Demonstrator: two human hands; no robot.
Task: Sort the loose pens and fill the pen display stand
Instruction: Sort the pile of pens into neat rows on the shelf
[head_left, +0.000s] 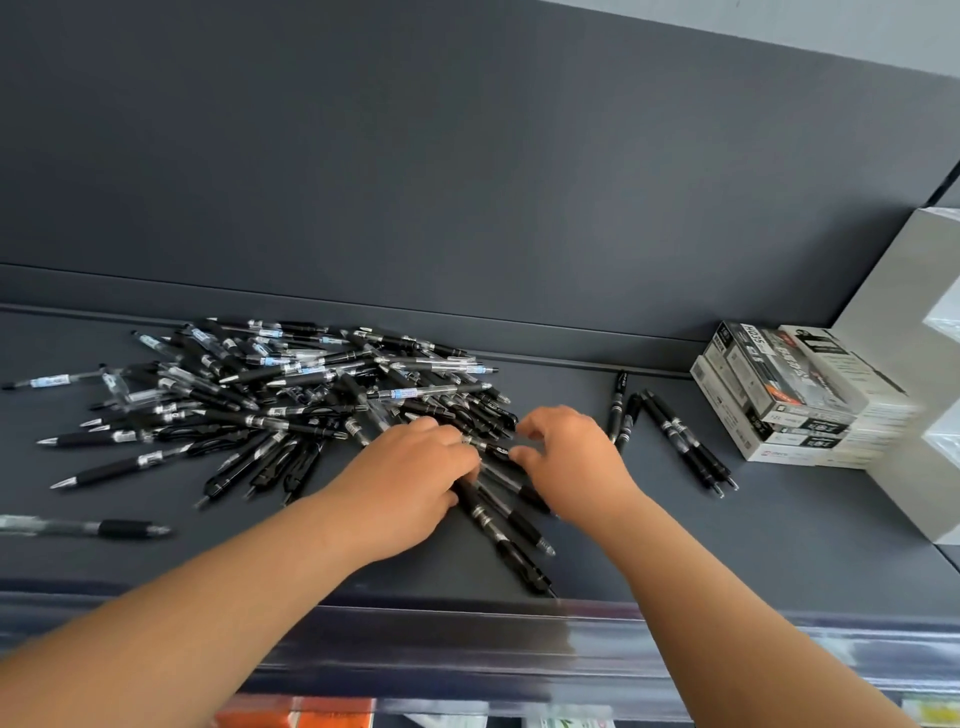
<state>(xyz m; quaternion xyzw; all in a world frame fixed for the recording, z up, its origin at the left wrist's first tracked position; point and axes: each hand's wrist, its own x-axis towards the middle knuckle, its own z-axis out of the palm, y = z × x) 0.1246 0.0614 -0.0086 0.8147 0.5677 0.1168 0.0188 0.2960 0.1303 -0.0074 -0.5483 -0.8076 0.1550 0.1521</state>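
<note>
Head view is showing the loose pens (291, 384) lying in a heap toward the back left of the shelf (779, 535), clear-barrelled and black ones mixed, with the heap's near right fringe running under both hands. The left hand (415, 467) is resting on that fringe, fingers curled down over the barrels; whether its grip is closing on one I cannot tell. The right hand (571, 457) is hovering just beside it, thumb and forefinger apart around the end of one black pen (496, 449). A few sorted black pens (685, 441) are lying side by side to the right, near stacked pen boxes (779, 395) at the shelf's right end. No display stand is showing. Sorting is barely begun, I judge. The right grip should be closing on a single barrel and lifting it clear while the left is pinning its neighbours, so nothing is rolling off the front edge.
</note>
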